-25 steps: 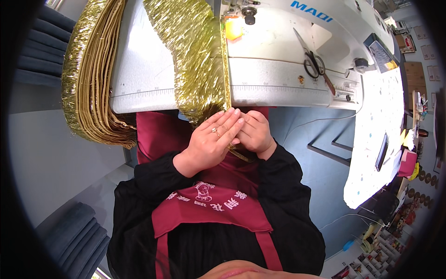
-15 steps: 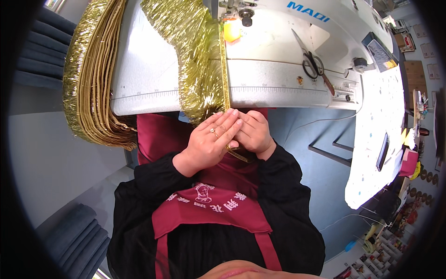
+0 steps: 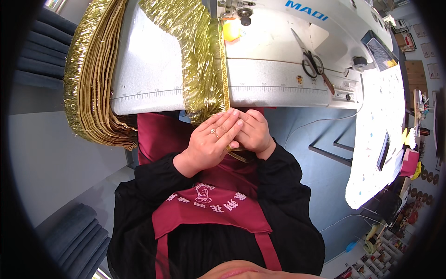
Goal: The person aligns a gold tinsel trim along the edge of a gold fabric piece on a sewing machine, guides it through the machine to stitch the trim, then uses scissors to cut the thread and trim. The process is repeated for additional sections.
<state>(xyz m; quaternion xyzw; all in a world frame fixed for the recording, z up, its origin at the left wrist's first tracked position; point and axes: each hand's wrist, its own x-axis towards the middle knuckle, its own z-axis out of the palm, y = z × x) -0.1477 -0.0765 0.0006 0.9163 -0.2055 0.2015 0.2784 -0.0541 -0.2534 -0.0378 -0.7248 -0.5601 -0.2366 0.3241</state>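
Fringe (image 3: pixel 200 69) has swung slightly rightward near the surface's (image 3: pixel 148 60) front edge, apparently feeding along. Left hand (image 3: pixel 211 137) and right hand (image 3: pixel 253 132) meet, pinching gold trim (image 3: pixel 225 74).

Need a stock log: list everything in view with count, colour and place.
Table: one, pale grey, top centre
Tinsel strip: one, gold, across table
Narrow band: one, gold, strip's right edge
Tinsel stack: one, gold, table's left end
Sewing machine: one, white, upper right
Scissors: one pair, black handles, on table
Slim object: one, brown, below scissors
Small object: one, yellow, by machine's left end
Spotted sheet: one, white, right
Flat object: one, dark, on sheet
Ridged pieces: two, blue, left
Shelf items: too small to count, mixed, lower right
Apron: one, dark red, lower centre
Left hand: one, ringed, on band
Right hand: one, beside left hand
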